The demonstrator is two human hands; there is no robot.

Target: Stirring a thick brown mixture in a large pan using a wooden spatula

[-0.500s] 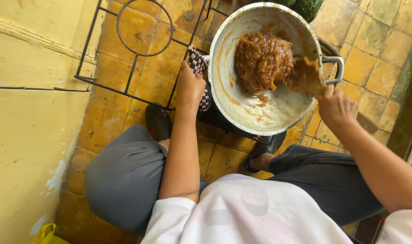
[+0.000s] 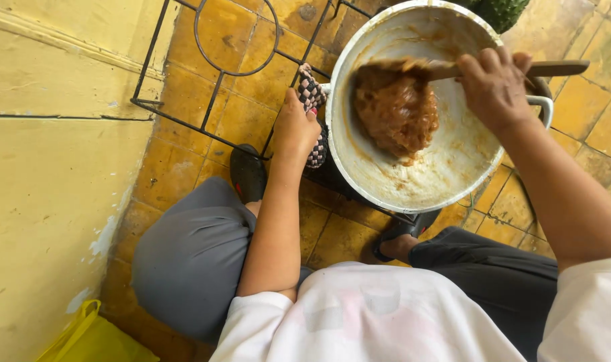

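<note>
A large white pot (image 2: 446,177) stands on the tiled floor in front of me, holding a thick brown paste (image 2: 396,110). My left hand (image 2: 295,127) grips the pot's left handle through a black-and-white checked cloth (image 2: 311,94). My right hand (image 2: 493,84) is closed around a wooden spatula (image 2: 553,68), whose blade lies across the top of the paste near the pot's far rim. The pot's right handle (image 2: 543,107) shows just beside my right wrist.
A black metal wire stand (image 2: 215,70) lies on the orange floor tiles (image 2: 185,161) left of the pot. A yellow wall (image 2: 44,201) runs along the left. A yellow bag (image 2: 91,335) sits at the bottom left, a green spiky fruit (image 2: 503,10) at the top.
My right hand has moved up and to the left with the spatula, from the pot's right edge to across its far side. The paste has been pushed toward the pot's upper left.
</note>
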